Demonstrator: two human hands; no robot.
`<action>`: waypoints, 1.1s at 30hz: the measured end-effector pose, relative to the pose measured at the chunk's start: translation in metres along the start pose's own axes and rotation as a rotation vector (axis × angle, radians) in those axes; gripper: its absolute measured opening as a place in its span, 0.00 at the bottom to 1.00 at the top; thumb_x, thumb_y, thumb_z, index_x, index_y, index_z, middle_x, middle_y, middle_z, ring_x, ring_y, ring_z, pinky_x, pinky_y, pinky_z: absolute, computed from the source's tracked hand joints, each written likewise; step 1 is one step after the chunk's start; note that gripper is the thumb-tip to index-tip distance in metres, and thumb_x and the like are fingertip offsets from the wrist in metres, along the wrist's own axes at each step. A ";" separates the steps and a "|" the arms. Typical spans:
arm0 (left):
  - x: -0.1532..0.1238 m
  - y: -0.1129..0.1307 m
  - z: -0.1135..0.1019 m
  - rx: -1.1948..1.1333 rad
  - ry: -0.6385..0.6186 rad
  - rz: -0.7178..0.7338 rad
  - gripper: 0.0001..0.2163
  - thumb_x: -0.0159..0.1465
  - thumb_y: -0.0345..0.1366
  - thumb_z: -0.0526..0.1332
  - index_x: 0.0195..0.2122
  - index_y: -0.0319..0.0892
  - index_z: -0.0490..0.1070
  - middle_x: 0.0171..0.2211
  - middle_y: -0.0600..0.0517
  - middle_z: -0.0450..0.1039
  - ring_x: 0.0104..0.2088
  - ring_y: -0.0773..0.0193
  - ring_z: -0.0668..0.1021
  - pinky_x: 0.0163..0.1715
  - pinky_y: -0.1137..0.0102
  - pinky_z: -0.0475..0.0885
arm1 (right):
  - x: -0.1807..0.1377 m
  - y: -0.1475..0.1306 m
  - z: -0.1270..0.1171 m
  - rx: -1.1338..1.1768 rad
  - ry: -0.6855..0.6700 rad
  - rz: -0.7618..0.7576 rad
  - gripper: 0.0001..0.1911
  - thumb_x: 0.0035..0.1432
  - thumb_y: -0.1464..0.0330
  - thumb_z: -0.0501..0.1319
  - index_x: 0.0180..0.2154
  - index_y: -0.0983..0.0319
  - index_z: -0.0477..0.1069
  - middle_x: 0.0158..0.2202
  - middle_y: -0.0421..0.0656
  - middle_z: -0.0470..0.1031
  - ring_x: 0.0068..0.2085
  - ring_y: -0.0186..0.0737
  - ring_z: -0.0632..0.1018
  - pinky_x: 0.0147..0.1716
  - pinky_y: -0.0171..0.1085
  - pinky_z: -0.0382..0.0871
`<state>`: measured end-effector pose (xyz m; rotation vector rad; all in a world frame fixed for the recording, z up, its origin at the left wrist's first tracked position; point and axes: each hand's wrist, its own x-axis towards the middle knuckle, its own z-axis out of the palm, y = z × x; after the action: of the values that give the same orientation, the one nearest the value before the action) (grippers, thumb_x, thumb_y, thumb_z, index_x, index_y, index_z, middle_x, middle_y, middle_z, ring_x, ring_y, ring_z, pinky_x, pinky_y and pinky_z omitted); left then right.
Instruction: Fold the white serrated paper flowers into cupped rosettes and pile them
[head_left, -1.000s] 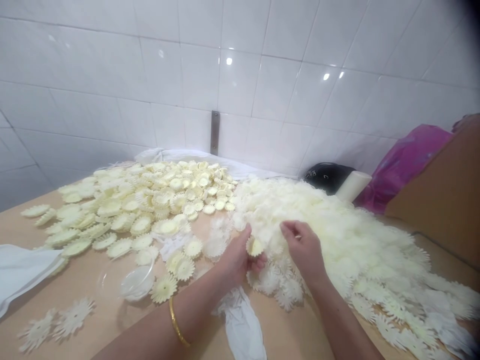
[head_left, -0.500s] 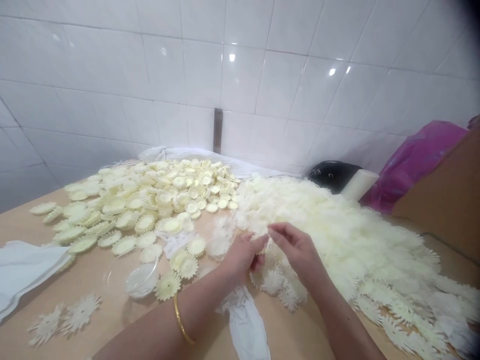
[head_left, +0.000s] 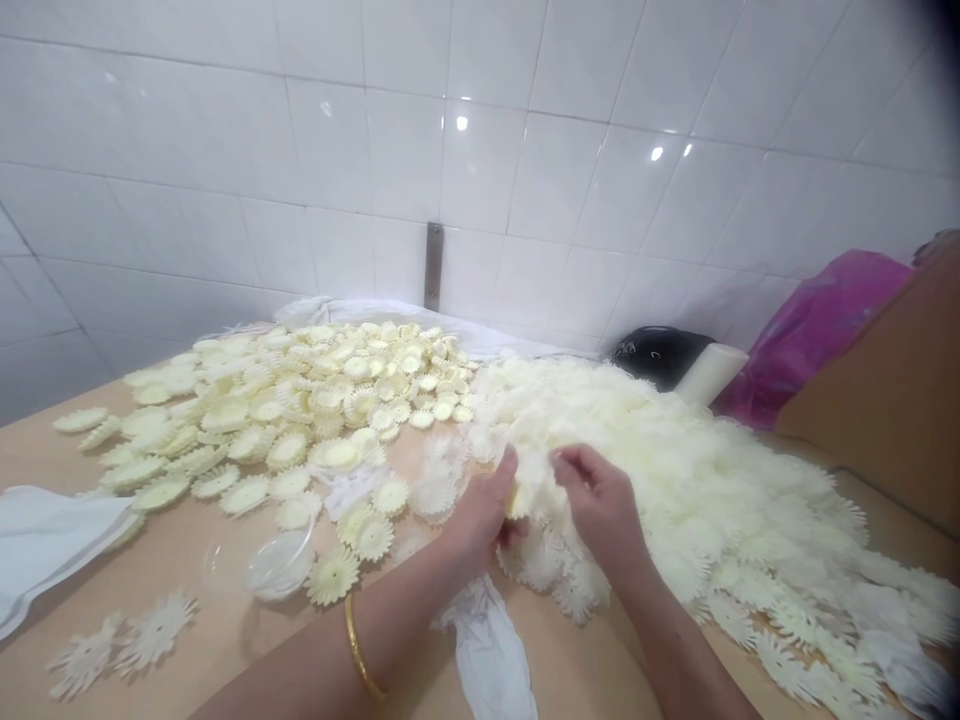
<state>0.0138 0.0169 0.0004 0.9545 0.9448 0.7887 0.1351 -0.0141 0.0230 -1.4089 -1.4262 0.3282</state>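
Note:
My left hand, with a gold bangle on its wrist, pinches a small cream flower-shaped petal piece between thumb and fingers. My right hand meets it from the right, fingers curled on the same piece. Both hands hover at the near edge of a big heap of white-cream petal pieces. To the left lies a spread of assembled yellow-centred flowers.
A small clear plastic cup stands on the brown table near my left forearm. White cloth lies at the left edge, white plastic between my arms. A black bag, white roll, pink bag and cardboard sit right.
My hands came together from a small gap and now both work on the petal piece, the left thumb raised over it. The camera shifted slightly.

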 end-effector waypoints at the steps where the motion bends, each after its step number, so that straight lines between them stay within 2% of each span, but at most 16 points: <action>1: 0.000 0.001 0.000 -0.026 -0.025 -0.018 0.26 0.48 0.62 0.51 0.25 0.40 0.62 0.13 0.55 0.62 0.11 0.73 0.62 0.11 0.77 0.52 | 0.002 0.004 -0.002 -0.062 0.080 -0.013 0.10 0.53 0.64 0.54 0.27 0.63 0.68 0.26 0.41 0.69 0.29 0.37 0.69 0.31 0.35 0.64; 3: 0.000 0.002 -0.001 -0.072 -0.089 -0.054 0.24 0.50 0.59 0.53 0.27 0.39 0.62 0.14 0.53 0.65 0.12 0.71 0.65 0.12 0.76 0.56 | 0.005 0.012 -0.005 -0.172 0.183 -0.035 0.10 0.52 0.64 0.55 0.32 0.63 0.70 0.32 0.44 0.70 0.33 0.39 0.70 0.32 0.37 0.64; 6: 0.002 0.001 -0.003 -0.128 -0.160 -0.069 0.16 0.51 0.48 0.59 0.28 0.38 0.62 0.17 0.52 0.68 0.16 0.69 0.70 0.15 0.76 0.61 | 0.008 0.017 -0.008 -0.231 0.226 -0.046 0.12 0.53 0.63 0.54 0.36 0.63 0.70 0.37 0.47 0.69 0.34 0.40 0.70 0.32 0.38 0.65; 8: 0.003 0.000 -0.003 -0.123 -0.174 -0.041 0.13 0.49 0.40 0.62 0.28 0.39 0.62 0.17 0.53 0.68 0.15 0.69 0.70 0.15 0.77 0.60 | 0.007 0.013 -0.008 -0.186 0.216 -0.048 0.11 0.54 0.63 0.54 0.33 0.63 0.70 0.35 0.46 0.70 0.34 0.40 0.70 0.33 0.38 0.64; 10: 0.003 -0.001 -0.003 -0.099 -0.171 -0.009 0.12 0.48 0.38 0.63 0.28 0.39 0.62 0.15 0.54 0.67 0.13 0.71 0.68 0.13 0.77 0.58 | 0.005 0.006 -0.008 -0.091 0.147 -0.018 0.11 0.54 0.63 0.53 0.31 0.62 0.70 0.32 0.44 0.71 0.33 0.39 0.70 0.33 0.37 0.64; 14: 0.001 -0.002 -0.002 -0.045 -0.098 0.006 0.15 0.48 0.44 0.62 0.30 0.40 0.62 0.11 0.58 0.62 0.09 0.73 0.61 0.10 0.78 0.52 | 0.001 -0.006 -0.006 0.076 -0.084 0.060 0.13 0.54 0.60 0.53 0.29 0.63 0.70 0.26 0.42 0.70 0.31 0.38 0.70 0.32 0.36 0.64; 17: 0.000 0.000 -0.002 -0.004 -0.026 0.011 0.20 0.46 0.50 0.62 0.30 0.40 0.62 0.11 0.61 0.57 0.10 0.75 0.59 0.10 0.78 0.50 | -0.001 -0.008 -0.002 0.159 -0.232 0.071 0.14 0.53 0.59 0.54 0.32 0.63 0.70 0.28 0.43 0.71 0.32 0.39 0.71 0.33 0.36 0.65; 20: 0.000 0.000 -0.001 0.040 -0.003 0.022 0.21 0.45 0.54 0.62 0.28 0.39 0.64 0.13 0.61 0.54 0.11 0.76 0.60 0.10 0.78 0.49 | -0.001 -0.007 0.001 0.197 -0.297 0.083 0.15 0.51 0.59 0.56 0.36 0.63 0.70 0.32 0.45 0.72 0.35 0.40 0.72 0.35 0.37 0.65; 23: 0.001 -0.001 0.000 0.082 0.016 -0.001 0.24 0.45 0.58 0.58 0.28 0.39 0.64 0.14 0.60 0.57 0.11 0.76 0.60 0.11 0.77 0.50 | -0.003 -0.007 0.004 0.230 -0.310 0.083 0.13 0.51 0.60 0.56 0.31 0.63 0.69 0.29 0.43 0.71 0.32 0.38 0.71 0.33 0.36 0.65; 25: 0.001 -0.002 0.000 0.071 -0.001 -0.026 0.27 0.45 0.62 0.54 0.28 0.39 0.64 0.14 0.58 0.59 0.11 0.74 0.62 0.11 0.77 0.51 | -0.003 -0.006 0.004 0.211 -0.268 0.073 0.11 0.52 0.62 0.55 0.25 0.63 0.67 0.24 0.41 0.69 0.28 0.36 0.70 0.30 0.34 0.64; 27: 0.001 -0.002 0.001 0.012 -0.040 -0.062 0.29 0.46 0.63 0.51 0.28 0.39 0.64 0.13 0.56 0.61 0.11 0.73 0.63 0.12 0.76 0.53 | -0.001 -0.002 0.003 0.111 -0.138 0.064 0.11 0.53 0.63 0.55 0.23 0.63 0.65 0.22 0.39 0.67 0.27 0.35 0.68 0.29 0.34 0.63; 30: 0.001 0.000 -0.001 -0.102 -0.098 -0.113 0.27 0.49 0.61 0.51 0.28 0.38 0.64 0.15 0.53 0.66 0.13 0.72 0.65 0.14 0.76 0.57 | 0.003 0.010 -0.002 -0.116 0.130 0.015 0.10 0.52 0.63 0.55 0.29 0.62 0.68 0.30 0.43 0.70 0.32 0.39 0.70 0.33 0.38 0.63; 33: 0.002 0.001 -0.002 -0.160 -0.153 -0.112 0.17 0.51 0.49 0.59 0.29 0.38 0.63 0.18 0.52 0.68 0.16 0.71 0.69 0.16 0.76 0.61 | 0.006 0.018 -0.005 -0.234 0.223 -0.037 0.12 0.52 0.62 0.55 0.35 0.62 0.70 0.37 0.47 0.70 0.38 0.43 0.70 0.37 0.42 0.63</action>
<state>0.0122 0.0193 0.0002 0.8037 0.7829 0.6761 0.1505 -0.0067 0.0134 -1.5518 -1.3355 -0.0224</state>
